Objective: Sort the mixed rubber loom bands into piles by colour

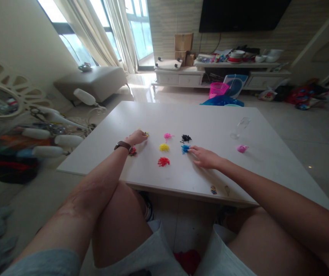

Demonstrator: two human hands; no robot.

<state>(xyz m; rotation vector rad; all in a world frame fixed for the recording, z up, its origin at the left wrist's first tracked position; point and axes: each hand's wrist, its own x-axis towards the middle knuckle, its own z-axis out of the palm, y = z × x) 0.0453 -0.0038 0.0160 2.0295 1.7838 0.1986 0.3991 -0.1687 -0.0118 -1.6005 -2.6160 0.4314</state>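
On the white table (153, 115) lie small loose heaps of thin, band-like strands. My right hand (206, 157) reaches in from the right with its fingertips at the blue heap (185, 149), thumb and fingers apart. Just beyond it is a black heap (186, 138). Pink (168, 136), yellow (164, 147) and red (163, 161) heaps form a column between my hands. My left hand (137, 137), with a brown watch (123, 145) on the wrist, has curled fingers at a small yellow and blue bit (146, 134). Beside that wrist, a reddish, dark mixed heap (132, 151) is partly covered.
A minion figure (213, 189) and a small pale item (227, 190) lie near the front edge. Toward the right are a pink bundle (242, 148) and clear plastic pieces (244, 122). A pink basket (218, 89) stands beyond the table; a white lamp arm (84, 97) juts near its left edge.
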